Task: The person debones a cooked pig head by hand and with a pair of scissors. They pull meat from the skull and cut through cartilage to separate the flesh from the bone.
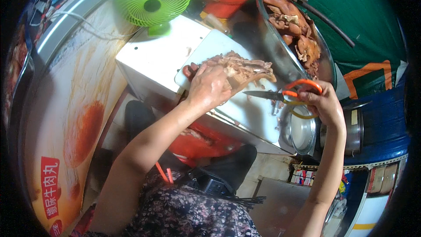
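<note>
My left hand [210, 87] grips a large piece of cooked meat with bone [250, 67] over a white cutting board [263, 118]. In my right hand [324, 102] is a pair of kitchen scissors [268, 95] with orange and yellow handles. Its dark blade points left towards the meat, just short of it. A dark reddish chunk of meat [190, 71] shows behind my left fingers. Small meat scraps [279, 105] lie by the board's right side, partly behind the scissors.
A steel basin [279, 51] of cooked meat pieces [291, 16] stands beyond the board. A metal bowl with pale contents [300, 128] sits at the right. A green fan [153, 3] stands on the white box [148, 56]. Below the board is a red container [210, 141].
</note>
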`<act>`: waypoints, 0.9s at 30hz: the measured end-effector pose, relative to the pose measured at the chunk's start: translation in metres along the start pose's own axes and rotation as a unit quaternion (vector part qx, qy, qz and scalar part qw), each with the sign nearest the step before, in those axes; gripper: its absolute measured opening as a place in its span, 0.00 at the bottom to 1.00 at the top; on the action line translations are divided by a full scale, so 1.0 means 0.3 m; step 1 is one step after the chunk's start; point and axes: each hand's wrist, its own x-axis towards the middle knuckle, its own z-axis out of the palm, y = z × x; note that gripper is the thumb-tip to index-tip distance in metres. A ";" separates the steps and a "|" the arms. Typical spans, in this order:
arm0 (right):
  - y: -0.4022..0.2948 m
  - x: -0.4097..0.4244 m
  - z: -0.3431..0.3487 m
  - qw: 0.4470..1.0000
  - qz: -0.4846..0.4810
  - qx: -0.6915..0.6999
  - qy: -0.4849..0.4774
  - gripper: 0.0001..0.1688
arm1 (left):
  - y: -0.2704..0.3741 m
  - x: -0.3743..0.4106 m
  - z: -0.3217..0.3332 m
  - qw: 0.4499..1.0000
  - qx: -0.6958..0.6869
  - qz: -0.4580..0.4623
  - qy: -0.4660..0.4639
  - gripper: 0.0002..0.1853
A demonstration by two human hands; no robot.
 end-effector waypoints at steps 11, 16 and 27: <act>0.578 -0.203 0.203 0.956 0.014 0.140 0.257 0.10 | 0.193 0.032 0.008 0.996 0.060 -0.012 -0.067 0.24; 0.799 -0.171 0.323 0.863 -0.296 -0.195 0.359 0.18 | 0.218 0.019 0.065 0.986 0.106 0.103 -0.084 0.18; 0.802 -0.052 0.351 0.875 -0.248 -0.379 0.172 0.47 | 0.128 0.094 0.023 0.971 0.101 0.176 -0.123 0.16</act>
